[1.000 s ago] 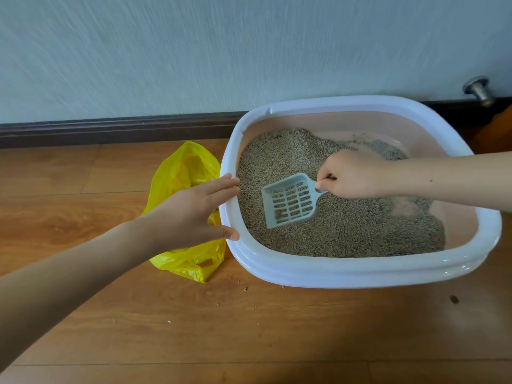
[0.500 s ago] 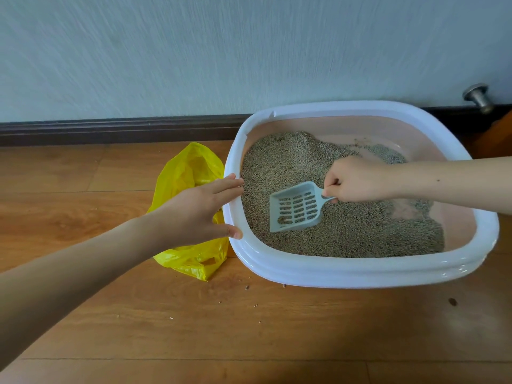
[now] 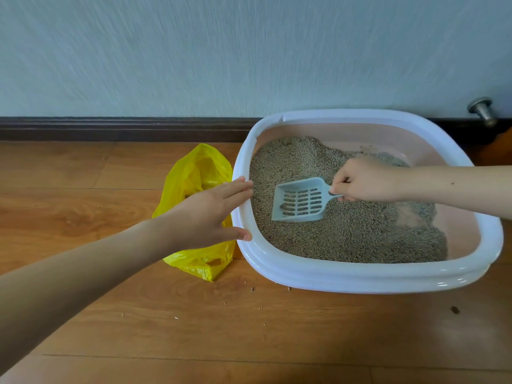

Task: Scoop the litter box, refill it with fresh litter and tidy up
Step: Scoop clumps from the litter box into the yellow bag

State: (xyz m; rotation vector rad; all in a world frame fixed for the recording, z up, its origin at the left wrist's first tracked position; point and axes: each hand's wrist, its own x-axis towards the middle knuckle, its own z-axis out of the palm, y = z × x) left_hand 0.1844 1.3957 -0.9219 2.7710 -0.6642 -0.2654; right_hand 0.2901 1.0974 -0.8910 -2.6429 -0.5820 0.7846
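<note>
A white-rimmed, pink-walled litter box stands on the wood floor against the wall, holding grey-brown litter. My right hand grips the handle of a pale blue slotted scoop, whose blade rests on the litter near the box's middle with a few grains in it. My left hand rests on the box's left rim, fingers spread over the edge and thumb on the outer rim. A yellow plastic bag lies open on the floor just left of the box, partly hidden by my left hand.
Scattered litter grains lie on the floor in front of the box. A dark speck sits at the front right. A metal door stopper juts from the dark baseboard at the back right.
The scoop has shifted right and toward the box's middle, tilting so its blade points down-left. My left hand stays on the rim. The view has moved slightly.
</note>
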